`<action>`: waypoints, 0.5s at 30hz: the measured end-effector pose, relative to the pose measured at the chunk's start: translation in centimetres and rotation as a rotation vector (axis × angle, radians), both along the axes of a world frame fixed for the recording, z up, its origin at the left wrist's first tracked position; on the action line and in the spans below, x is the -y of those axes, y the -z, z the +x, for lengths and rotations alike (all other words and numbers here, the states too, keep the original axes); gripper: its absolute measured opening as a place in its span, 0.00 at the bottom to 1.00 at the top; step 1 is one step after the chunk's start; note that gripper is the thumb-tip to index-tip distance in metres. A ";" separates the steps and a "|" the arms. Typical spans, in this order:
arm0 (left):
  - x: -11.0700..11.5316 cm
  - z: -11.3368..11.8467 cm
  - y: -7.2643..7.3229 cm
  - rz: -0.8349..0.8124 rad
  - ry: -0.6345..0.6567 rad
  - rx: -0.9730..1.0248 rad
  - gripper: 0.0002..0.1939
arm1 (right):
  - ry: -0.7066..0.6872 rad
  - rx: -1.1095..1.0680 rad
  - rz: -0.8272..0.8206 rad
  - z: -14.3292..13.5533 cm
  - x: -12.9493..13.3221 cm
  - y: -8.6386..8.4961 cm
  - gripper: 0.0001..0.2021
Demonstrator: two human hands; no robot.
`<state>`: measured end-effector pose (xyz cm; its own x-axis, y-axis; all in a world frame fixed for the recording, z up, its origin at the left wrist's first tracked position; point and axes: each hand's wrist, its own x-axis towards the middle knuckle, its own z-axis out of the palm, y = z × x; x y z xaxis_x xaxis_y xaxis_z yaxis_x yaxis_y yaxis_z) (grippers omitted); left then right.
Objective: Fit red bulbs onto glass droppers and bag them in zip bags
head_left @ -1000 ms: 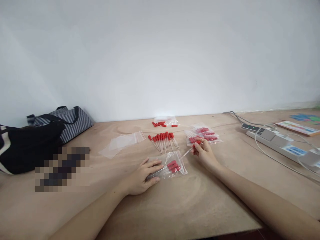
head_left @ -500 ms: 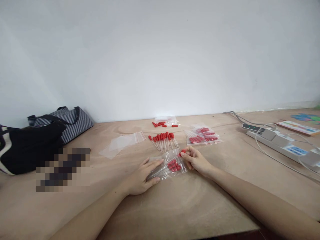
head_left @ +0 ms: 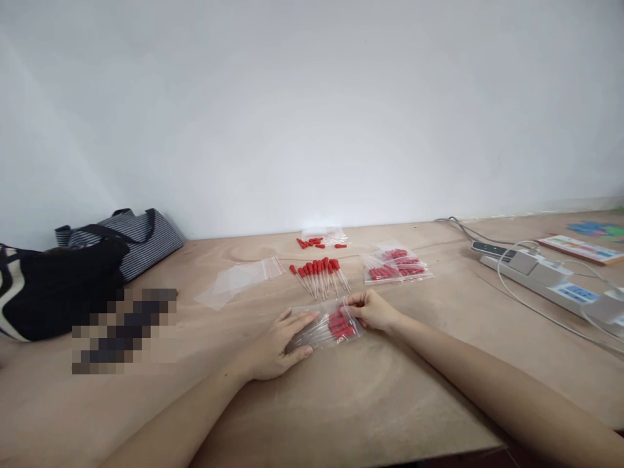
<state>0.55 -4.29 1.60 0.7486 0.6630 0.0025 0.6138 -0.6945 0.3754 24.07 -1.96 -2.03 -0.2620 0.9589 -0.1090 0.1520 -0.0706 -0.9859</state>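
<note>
A clear zip bag [head_left: 314, 339] lies flat before me with several red-bulbed droppers [head_left: 342, 325] inside, bulbs toward its right, open-end side. My left hand [head_left: 277, 344] rests on the bag's left part, fingers spread and thumb apart, pressing it to the table. At the bag's upper right corner, my right hand [head_left: 371, 309] is closed, its thumb and fingers pinching the plastic edge. Just beyond the bag, loose droppers [head_left: 319, 276] lie in a fanned row, red bulbs pointing away from me.
Filled bags of droppers [head_left: 397, 263] are stacked at right. Flat unused bags [head_left: 244, 279] lie at left. Red bulbs [head_left: 309, 242] and glass tubes [head_left: 336, 239] sit near the wall. A power strip [head_left: 550, 286] with cables is far right; a black bag [head_left: 63, 292] is far left.
The red dropper bulb that my right hand held at the bag's mouth has gone inside with the others. My right hand has shifted slightly left onto the bag's edge; my left hand stays.
</note>
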 end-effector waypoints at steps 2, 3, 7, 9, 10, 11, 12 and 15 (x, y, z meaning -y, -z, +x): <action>-0.1 -0.1 0.1 -0.012 -0.011 -0.008 0.27 | 0.031 0.025 -0.021 0.0 0.0 -0.1 0.11; -0.2 -0.2 0.1 -0.018 -0.012 -0.008 0.27 | 0.029 0.046 -0.036 0.2 -0.1 -0.2 0.09; -0.4 -0.4 0.2 -0.019 0.011 -0.012 0.26 | 0.016 0.242 -0.029 1.9 -1.1 -1.3 0.05; -0.4 -0.5 0.2 -0.013 0.023 -0.025 0.25 | 0.132 0.400 0.076 2.7 -2.4 -1.9 0.06; -0.5 -0.5 0.3 -0.009 0.027 -0.029 0.25 | 0.191 0.449 0.113 2.9 -3.3 -2.2 0.06; -0.5 -0.5 0.3 -0.005 0.030 -0.031 0.25 | 0.237 0.482 0.139 2.9 -4.2 -2.5 0.06; -0.5 -0.6 0.4 -0.001 0.031 -0.031 0.25 | 0.283 0.512 0.156 2.8 -5.2 -2.6 0.06; -0.6 -0.6 0.5 0.002 0.033 -0.028 0.25 | 0.392 0.607 0.183 1.5 -8.0 -2.8 0.13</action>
